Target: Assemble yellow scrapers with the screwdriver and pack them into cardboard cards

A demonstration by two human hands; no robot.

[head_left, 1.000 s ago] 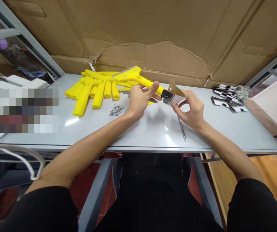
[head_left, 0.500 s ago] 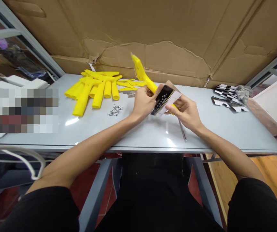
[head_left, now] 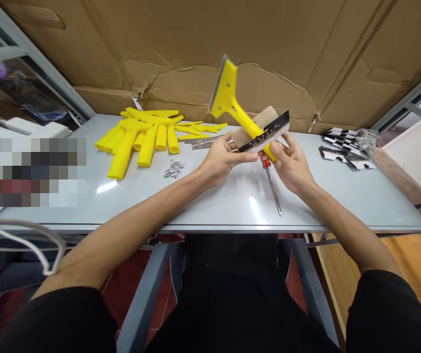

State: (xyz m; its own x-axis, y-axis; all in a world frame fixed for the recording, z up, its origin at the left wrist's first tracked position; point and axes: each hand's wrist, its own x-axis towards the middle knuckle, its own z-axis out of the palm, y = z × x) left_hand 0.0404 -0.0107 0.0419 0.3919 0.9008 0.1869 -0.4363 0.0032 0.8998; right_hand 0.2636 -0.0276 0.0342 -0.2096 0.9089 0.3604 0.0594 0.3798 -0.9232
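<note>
A yellow scraper (head_left: 244, 119) is held tilted above the table, its wide head with a metal blade and two screws up at the far left. Around its handle sits a black, white and brown card sleeve (head_left: 282, 123). My left hand (head_left: 218, 159) pinches the left edge of the sleeve between thumb and fingers. Lower down, my right hand (head_left: 291, 163) grips the end of the yellow handle, thumb on top, with fingers behind the card. Beneath the hands lies a screwdriver (head_left: 274, 190) with a red collar; its handle is mostly hidden.
Yellow scraper handles (head_left: 134, 142) are piled at the left, beside flat yellow pieces (head_left: 201, 129) and metal blades (head_left: 203, 143). A heap of small screws (head_left: 174, 169) lies nearer. Several card sleeves (head_left: 347, 153) and a grey cloth (head_left: 366, 142) are at the right. Cardboard (head_left: 181, 44) walls the back.
The scraper has turned so its broad head faces me, and it has moved up and right. My left hand has shifted from the scraper's handle to the sleeve's left edge.
</note>
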